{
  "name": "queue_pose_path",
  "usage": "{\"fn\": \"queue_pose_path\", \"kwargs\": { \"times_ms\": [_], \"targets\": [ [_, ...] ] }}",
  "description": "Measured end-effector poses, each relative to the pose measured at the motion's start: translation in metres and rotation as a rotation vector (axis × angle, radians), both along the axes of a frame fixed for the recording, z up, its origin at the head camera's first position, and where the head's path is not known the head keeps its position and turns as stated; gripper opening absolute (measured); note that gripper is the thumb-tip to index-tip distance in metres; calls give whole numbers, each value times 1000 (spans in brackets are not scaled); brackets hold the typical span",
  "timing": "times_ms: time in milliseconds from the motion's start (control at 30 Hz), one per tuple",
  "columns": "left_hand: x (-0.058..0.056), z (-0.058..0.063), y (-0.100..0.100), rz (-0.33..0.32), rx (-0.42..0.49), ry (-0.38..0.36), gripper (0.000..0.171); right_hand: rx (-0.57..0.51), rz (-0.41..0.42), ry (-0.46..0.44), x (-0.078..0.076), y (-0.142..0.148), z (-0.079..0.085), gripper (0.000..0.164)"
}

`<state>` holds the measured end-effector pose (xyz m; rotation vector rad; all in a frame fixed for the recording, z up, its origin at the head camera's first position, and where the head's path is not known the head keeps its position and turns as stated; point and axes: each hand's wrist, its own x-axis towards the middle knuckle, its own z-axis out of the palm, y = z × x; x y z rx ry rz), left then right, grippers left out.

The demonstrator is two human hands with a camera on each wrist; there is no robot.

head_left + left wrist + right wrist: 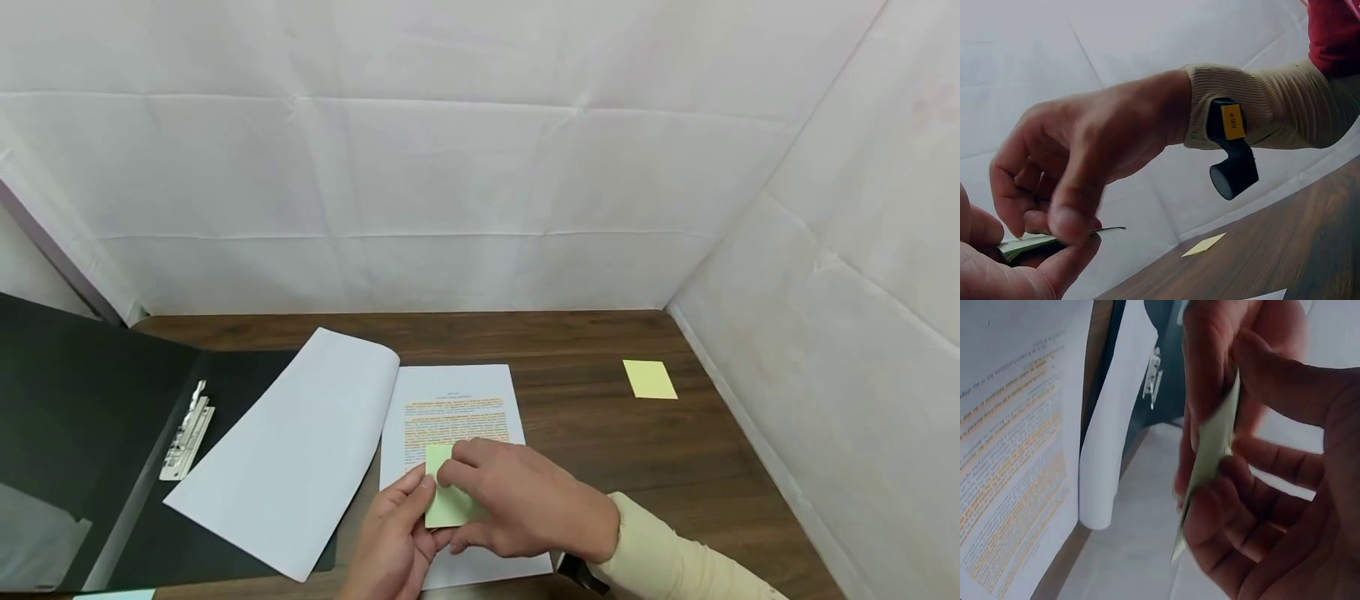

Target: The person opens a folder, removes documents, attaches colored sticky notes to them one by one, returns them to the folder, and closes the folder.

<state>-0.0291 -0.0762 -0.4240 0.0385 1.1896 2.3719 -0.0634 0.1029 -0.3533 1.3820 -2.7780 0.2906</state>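
Observation:
My left hand [397, 533] holds a light green sticky note pad [448, 505] above a printed page [465, 383], with the thumb along the pad's left edge. My right hand [525, 500] reaches over the pad from the right, its curled fingers on the sheets. In the right wrist view those fingertips touch the pad [1210, 453]; the thumb is blurred in the left wrist view. The page carries text lines highlighted in orange. Left of it, turned-over white sheets [300, 442] curve across an open black file folder [232, 542].
The folder has a metal clip [187, 437] near its spine. A yellow sticky note [650, 379] lies on the wooden table [585, 408] at the right. White sheeting [420, 167] stands behind the table and along its right side. A pale green edge [112, 595] shows at bottom left.

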Motion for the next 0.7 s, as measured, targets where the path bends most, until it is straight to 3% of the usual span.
{"fn": "queue_pose_path", "kwargs": {
  "times_ms": [100, 500, 700],
  "targets": [
    [0, -1, 0, -13, 0, 10, 59, 16, -4, 3, 2, -2, 0, 41],
    [3, -9, -6, -22, -5, 35, 67, -79, 10, -174, -1, -3, -3, 12],
    [4, -15, -15, -50, 13, 125, 80, -109, 2, -204, -1, -3, -3, 15]
  ]
}}
